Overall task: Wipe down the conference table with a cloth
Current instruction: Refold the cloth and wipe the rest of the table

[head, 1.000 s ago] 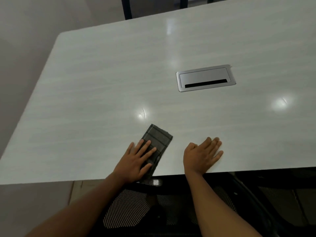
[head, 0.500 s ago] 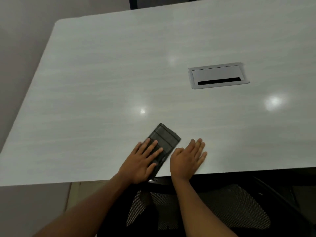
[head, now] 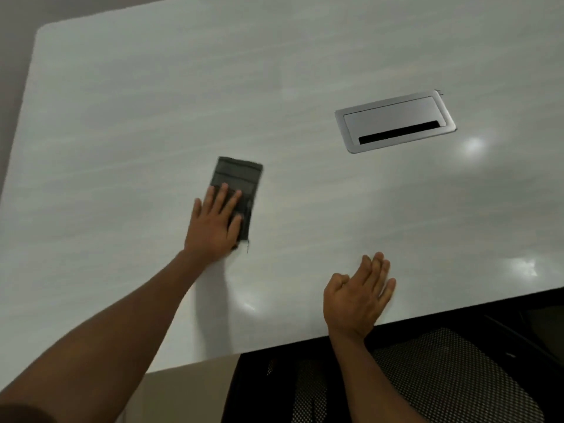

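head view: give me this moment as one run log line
left hand: presses cloth flat on table | right hand: flat on table near edge | cloth: folded, left of cable hatch

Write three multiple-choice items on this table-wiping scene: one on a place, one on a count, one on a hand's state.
1. Where does the dark cloth lie relative to the metal cable hatch?
A. On top of it. B. Left of it, nearer the person. C. Right of it.
2. How many hands touch the cloth?
A. None. B. One. C. Two.
3. How is the right hand?
A. Open, fingers straight. B. Clenched in a fist. C. Pinching the cloth.

Answers:
1 B: the cloth lies on bare table left of the hatch.
2 B: only the left hand presses it.
3 A: its straight fingers lie near the table's near edge, apart from the cloth.
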